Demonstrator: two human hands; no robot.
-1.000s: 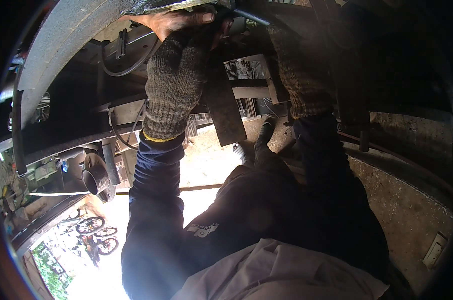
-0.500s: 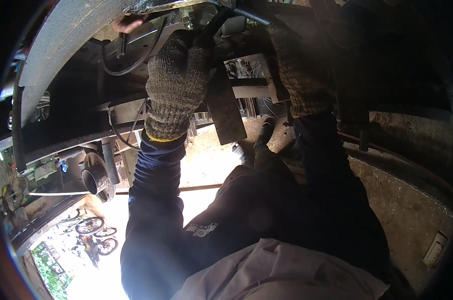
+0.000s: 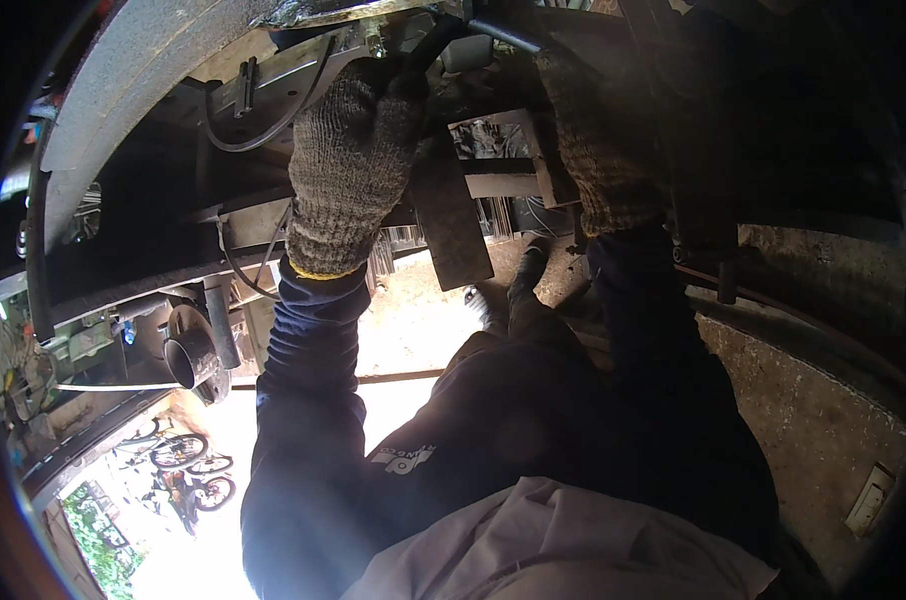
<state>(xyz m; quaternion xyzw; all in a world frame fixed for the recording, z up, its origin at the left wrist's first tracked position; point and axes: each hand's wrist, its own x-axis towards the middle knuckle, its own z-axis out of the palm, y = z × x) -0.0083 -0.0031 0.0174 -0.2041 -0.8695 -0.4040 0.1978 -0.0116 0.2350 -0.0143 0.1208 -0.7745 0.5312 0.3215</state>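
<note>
Both my hands wear dirty knitted work gloves and are raised among dark metal parts overhead. My left hand (image 3: pixel 345 165) has its fingers curled round the lower end of a dark bar (image 3: pixel 437 42); the fingertips are hidden behind the glove. My right hand (image 3: pixel 601 150), mostly in shadow, is closed round a dark metal rod (image 3: pixel 508 36) that slants up to the left and meets the bar near the top edge. Between my forearms hangs a flat rusty metal plate (image 3: pixel 453 222), with a small rectangular bracket (image 3: pixel 540 160) beside my right glove.
A large curved grey metal rim (image 3: pixel 123 110) arches over the upper left. Below it loops a thin hose (image 3: pixel 263 140). A round pipe end (image 3: pixel 191 360) sticks out at the left. Bicycles (image 3: pixel 183 465) stand outside at lower left. A stained wall (image 3: pixel 803 400) rises at right.
Another person's bare hand, seen at the upper left before, is gone from view. My left hand has shifted very slightly left; my right hand stays in place.
</note>
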